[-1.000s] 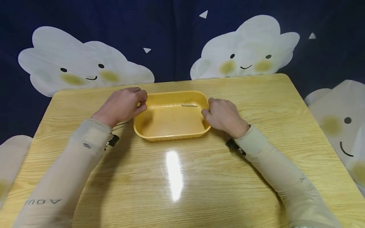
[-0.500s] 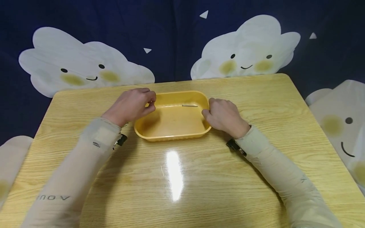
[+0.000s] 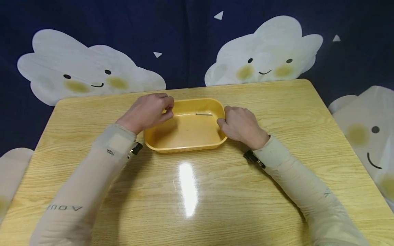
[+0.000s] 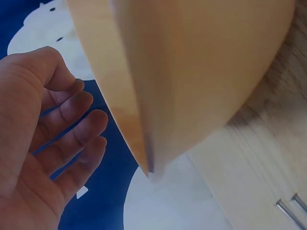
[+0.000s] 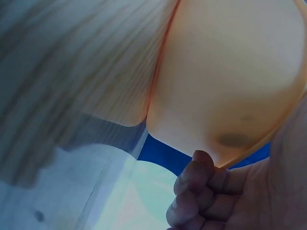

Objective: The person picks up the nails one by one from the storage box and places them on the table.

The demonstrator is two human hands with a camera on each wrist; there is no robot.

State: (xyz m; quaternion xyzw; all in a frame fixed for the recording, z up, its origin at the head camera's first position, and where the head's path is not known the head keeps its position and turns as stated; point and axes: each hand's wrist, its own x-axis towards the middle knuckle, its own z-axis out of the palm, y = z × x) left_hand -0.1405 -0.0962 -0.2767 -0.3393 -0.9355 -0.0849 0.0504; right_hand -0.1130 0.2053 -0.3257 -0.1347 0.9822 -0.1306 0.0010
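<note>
A yellow plastic tray (image 3: pixel 187 135) stands on the wooden table, with one thin grey nail (image 3: pixel 204 114) lying along its far inner side. My left hand (image 3: pixel 150 111) hovers over the tray's left end, thumb and index fingertips brought together. In the left wrist view its other fingers (image 4: pixel 91 122) are loosely bent beside the tray wall; I cannot tell whether a thing is pinched between the tips. My right hand (image 3: pixel 241 124) grips the tray's right rim, thumb inside. Two more nails (image 4: pixel 291 214) lie on the table in the left wrist view, hidden in the head view.
The light wooden table (image 3: pixel 215 191) extends around the tray. Behind its far edge hangs a dark blue cloth (image 3: pixel 187 41) with smiling white clouds. A bright reflection shows on the tabletop in front of the tray. A black wrist strap (image 3: pixel 254 159) sits at my right cuff.
My left hand has moved right, from the tray's left edge to over its interior. The right hand keeps its grip on the rim, and the tray and the nail inside stay put.
</note>
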